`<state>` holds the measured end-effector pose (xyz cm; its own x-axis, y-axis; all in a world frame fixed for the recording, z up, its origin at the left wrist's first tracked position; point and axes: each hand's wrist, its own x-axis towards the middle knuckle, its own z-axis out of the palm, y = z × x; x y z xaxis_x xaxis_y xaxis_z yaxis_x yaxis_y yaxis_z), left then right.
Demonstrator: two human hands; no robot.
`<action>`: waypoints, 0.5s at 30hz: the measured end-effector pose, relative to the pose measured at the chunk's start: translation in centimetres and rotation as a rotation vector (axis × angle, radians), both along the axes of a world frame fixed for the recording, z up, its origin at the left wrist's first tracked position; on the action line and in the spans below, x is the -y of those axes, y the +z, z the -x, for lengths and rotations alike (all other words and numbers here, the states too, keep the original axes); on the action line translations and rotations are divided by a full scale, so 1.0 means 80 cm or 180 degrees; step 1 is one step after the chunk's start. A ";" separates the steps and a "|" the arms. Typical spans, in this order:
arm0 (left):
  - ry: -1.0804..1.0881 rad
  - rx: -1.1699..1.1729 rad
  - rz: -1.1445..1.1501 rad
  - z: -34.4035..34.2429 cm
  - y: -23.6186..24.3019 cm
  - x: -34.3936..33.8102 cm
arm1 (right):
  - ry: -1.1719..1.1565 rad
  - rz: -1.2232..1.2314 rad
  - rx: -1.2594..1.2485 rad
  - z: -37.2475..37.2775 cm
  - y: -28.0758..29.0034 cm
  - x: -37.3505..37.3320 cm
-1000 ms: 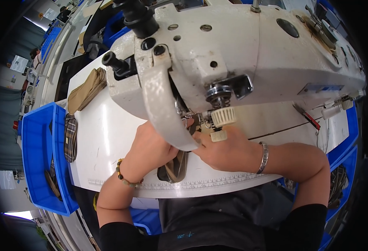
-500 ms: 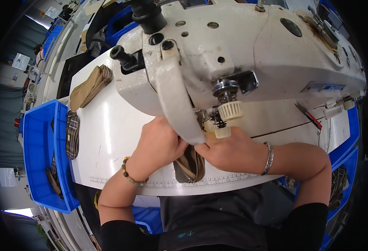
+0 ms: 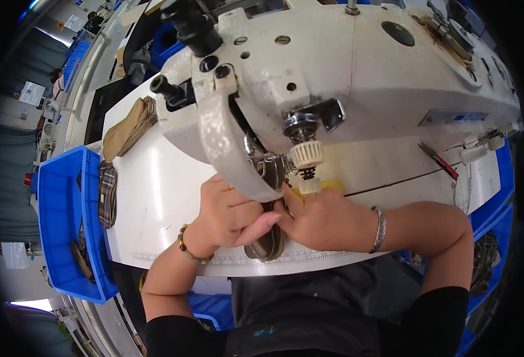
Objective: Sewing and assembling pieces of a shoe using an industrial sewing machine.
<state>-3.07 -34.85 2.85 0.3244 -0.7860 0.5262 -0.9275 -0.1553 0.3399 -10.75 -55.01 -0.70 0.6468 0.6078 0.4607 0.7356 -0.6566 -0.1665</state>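
Note:
A brown fabric piece with a zipper, like a small pouch, lies lengthwise under the needle area of a white sewing machine. My left hand is closed at its left side, fingers curled and the thumb lying across the fabric. From the right, my right hand pinches the zipper edge, its fingertips close to the left thumb. The far end of the piece runs up to the presser foot, partly covered by the machine's curved white guard. Some fingertips are hidden under the cloth and behind the guard.
A stack of tan fabric pieces lies at the table's far left, with a plaid piece nearer. A blue bin stands beyond the left edge. Red-handled snips rest on the right. A printed ruler follows the front edge.
My left thumb now reaches across the pouch, and the left hand has turned with its fingers more curled. The pouch's open near end has drawn narrower. The view has shifted slightly.

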 end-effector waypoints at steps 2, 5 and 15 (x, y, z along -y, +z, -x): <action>0.0296 -0.0033 0.0135 -0.003 -0.002 0.000 | 0.0040 0.0455 0.0105 0.008 0.001 -0.003; 0.1052 -0.0105 0.0009 0.013 -0.007 0.004 | 0.0113 0.0267 0.0493 0.009 -0.007 -0.003; 0.1116 0.1056 -0.1287 0.043 -0.008 0.018 | 0.0424 0.0809 0.0232 0.019 0.003 0.004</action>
